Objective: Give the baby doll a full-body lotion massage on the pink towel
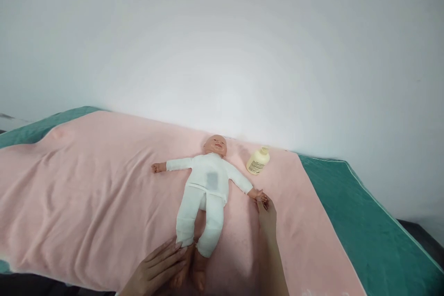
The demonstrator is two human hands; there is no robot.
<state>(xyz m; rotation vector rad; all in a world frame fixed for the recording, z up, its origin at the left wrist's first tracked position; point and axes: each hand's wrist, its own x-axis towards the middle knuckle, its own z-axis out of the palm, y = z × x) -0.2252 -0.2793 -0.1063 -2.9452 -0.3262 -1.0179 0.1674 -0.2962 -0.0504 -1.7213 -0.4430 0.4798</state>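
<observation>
A baby doll (208,178) in a white top and trousers lies on its back, its head toward the wall and its arms spread wide. Pinched in the fingers of my right hand (267,215) is the doll's small hand, on the right side. My left hand (159,263) lies flat with fingers stretched out, beside the doll's lower leg and ankle at the near end; its fingertips appear to touch the trouser cuff. A dark grey square patch shows on the doll's belly. Just beyond the held arm stands a pale yellow pump bottle (258,161) with printed text.
A pink blanket (114,194) with folds on its left side lies under the doll. Green cloth (350,208) shows beneath it at the right and far left. A white wall (222,55) rises behind the far edge.
</observation>
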